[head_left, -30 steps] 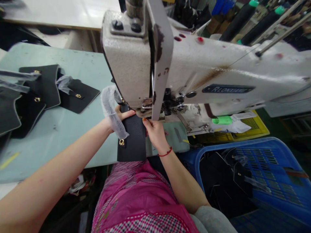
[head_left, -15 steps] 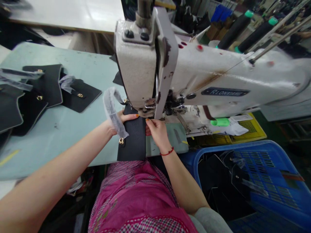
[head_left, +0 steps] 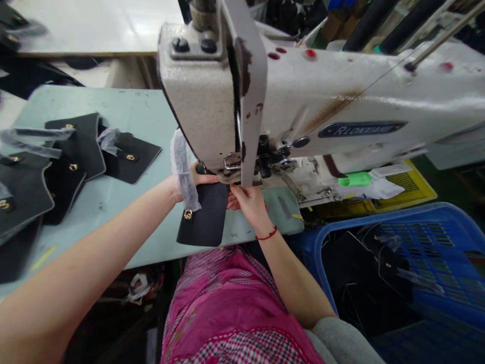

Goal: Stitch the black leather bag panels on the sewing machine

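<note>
A black leather bag panel point(head_left: 204, 217) lies under the head of a white sewing machine point(head_left: 204, 106), its lower edge near the front of the table. On it is a handle wrapped in clear plastic point(head_left: 185, 174), with a gold ring fitting point(head_left: 187, 215). My left hand point(head_left: 191, 182) rests spread on the panel's upper left, thumb stretched toward the presser foot; the wrapped handle loops over it and hides part of the fingers. With thumb and fingers, my right hand point(head_left: 248, 202) pinches the panel's right edge just below the machine head. The needle is hidden.
Several black panels with wrapped handles point(head_left: 81, 146) lie on the pale green table point(head_left: 125, 212) at left. A blue basket point(head_left: 322, 242) holding more black pieces stands at right, before a yellow crate point(head_left: 420, 187). A bright green tube point(head_left: 355, 179) lies by the machine.
The panel has slid further under the machine head, away from me, its lower edge tilting slightly. Both hands stay on it. The whole view has shifted a little.
</note>
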Tool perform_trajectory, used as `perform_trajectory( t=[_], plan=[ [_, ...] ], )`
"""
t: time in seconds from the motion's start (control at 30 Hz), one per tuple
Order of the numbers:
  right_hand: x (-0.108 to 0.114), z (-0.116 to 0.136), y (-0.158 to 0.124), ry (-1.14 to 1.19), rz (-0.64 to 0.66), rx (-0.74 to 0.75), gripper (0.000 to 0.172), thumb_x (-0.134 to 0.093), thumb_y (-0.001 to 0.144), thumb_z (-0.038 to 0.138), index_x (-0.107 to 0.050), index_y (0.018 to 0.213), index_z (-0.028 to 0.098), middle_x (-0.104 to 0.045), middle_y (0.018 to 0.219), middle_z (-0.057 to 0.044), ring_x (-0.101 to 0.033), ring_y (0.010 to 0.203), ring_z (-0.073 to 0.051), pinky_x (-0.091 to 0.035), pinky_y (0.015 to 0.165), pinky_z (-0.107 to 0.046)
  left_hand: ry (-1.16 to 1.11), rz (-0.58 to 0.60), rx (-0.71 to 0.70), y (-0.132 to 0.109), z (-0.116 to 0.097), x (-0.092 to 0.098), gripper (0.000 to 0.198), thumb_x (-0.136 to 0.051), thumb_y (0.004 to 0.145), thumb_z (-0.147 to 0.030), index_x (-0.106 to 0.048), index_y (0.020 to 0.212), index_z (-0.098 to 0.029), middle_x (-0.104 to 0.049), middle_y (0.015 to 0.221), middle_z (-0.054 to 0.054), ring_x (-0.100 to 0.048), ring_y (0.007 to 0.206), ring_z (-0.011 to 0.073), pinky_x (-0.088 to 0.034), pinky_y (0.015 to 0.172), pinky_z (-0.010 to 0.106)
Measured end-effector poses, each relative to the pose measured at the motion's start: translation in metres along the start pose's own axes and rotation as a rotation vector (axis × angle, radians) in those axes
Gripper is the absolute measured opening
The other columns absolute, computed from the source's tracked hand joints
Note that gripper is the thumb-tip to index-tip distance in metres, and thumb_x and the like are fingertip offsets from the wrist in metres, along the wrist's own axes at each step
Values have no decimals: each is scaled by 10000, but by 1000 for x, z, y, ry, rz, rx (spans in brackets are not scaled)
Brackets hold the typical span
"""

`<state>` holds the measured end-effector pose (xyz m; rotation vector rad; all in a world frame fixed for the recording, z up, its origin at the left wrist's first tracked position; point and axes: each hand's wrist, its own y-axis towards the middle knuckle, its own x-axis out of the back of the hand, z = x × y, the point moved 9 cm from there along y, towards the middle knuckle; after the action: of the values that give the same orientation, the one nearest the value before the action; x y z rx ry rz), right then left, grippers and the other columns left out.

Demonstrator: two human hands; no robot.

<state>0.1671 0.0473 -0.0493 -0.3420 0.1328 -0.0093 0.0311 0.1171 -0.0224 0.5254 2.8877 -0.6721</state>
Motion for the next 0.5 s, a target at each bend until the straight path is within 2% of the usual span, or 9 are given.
perform_trajectory(
  t=[0.2, 0.5],
  plan=[
    [0, 5, -3, 31, -27, -8, 309, -615, 892, 402, -631, 717, 148, -664, 603, -15, -643, 492, -95, -470, 460, -158, 52, -35, 67, -4, 0, 2, 816, -960, 457, -270, -654, 1196, -108, -774, 954, 104, -714, 931, 293, -547, 929, 512],
    [0, 2, -2, 20, -25, -6, 306, -607, 891, 406, -630, 722, 152, -666, 609, -16, -646, 499, -99, -467, 465, -160, -1, -12, 36, -1, 2, 2, 785, -955, 478, -248, -667, 1193, -95, -778, 910, 116, -725, 920, 305, -554, 921, 515]
  ],
)
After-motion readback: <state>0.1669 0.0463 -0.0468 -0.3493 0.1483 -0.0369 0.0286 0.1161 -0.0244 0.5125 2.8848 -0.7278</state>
